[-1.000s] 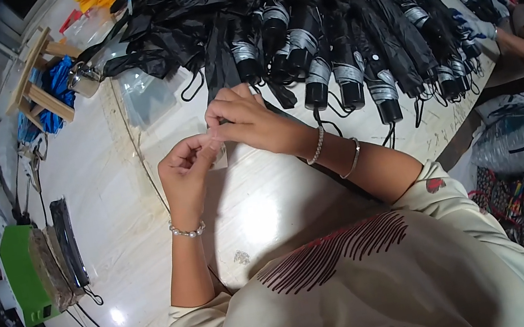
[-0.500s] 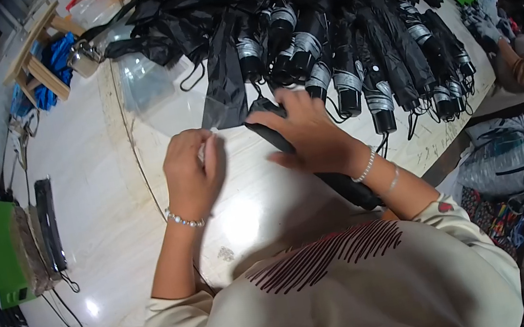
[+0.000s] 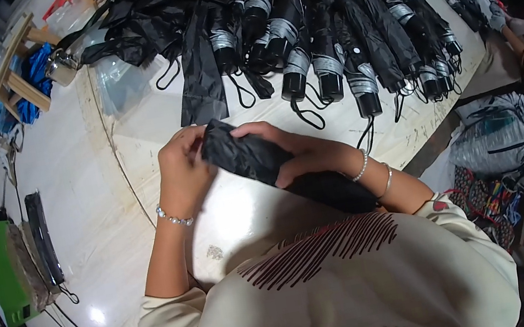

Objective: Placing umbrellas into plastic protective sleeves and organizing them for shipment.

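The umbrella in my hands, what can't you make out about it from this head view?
- Umbrella: its lower end is hidden under the right hand and wrist.
- Its handle and strap: not visible, covered by the hands and dark fabric.
- Left hand: fingertips tucked behind the umbrella tip, so the grip there is hidden.
- Pile of umbrellas: cut off by the top edge.

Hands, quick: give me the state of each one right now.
Left hand: closed on the near end of the folded black umbrella.
Right hand: closed around the same umbrella, gripping its middle.
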A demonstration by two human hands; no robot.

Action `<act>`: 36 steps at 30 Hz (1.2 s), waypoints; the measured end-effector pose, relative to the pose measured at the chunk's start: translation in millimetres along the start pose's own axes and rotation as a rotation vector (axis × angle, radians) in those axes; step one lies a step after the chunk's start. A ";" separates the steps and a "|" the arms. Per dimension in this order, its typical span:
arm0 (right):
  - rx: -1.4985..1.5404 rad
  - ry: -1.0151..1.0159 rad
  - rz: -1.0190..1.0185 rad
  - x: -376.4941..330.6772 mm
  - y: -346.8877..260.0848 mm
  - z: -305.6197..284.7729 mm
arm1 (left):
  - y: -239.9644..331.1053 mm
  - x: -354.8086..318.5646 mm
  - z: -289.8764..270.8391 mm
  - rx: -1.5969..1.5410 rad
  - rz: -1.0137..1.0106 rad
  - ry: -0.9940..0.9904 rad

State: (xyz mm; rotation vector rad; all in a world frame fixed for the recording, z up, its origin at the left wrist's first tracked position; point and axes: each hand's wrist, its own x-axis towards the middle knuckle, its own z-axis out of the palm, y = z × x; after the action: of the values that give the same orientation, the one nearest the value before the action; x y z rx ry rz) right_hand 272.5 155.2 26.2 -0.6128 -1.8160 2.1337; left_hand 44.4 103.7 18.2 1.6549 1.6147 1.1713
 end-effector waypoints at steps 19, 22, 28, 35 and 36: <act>-0.362 0.039 -0.105 2.5 -7.4 15.1 | -1.3 -7.3 -4.6 -0.181 -0.057 0.383; -0.416 0.052 -0.151 1.0 -11.7 17.3 | 7.0 -6.2 -5.7 -0.288 -0.095 0.397; -0.393 0.076 -0.188 -1.4 -22.5 20.8 | 34.6 -6.9 -6.6 -1.246 -0.268 0.158; -0.319 0.098 -0.298 -1.1 -32.7 22.9 | 32.1 -18.3 1.5 -1.213 -0.068 0.029; -0.323 0.098 -0.301 -0.3 -33.0 22.6 | 34.9 -20.5 3.8 -1.213 -0.063 0.029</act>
State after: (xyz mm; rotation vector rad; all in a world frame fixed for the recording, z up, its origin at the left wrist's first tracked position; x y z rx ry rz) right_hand 259.7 141.3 61.4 -0.4660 -2.0650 1.6077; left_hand 67.1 79.8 42.0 0.7632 0.6225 1.6361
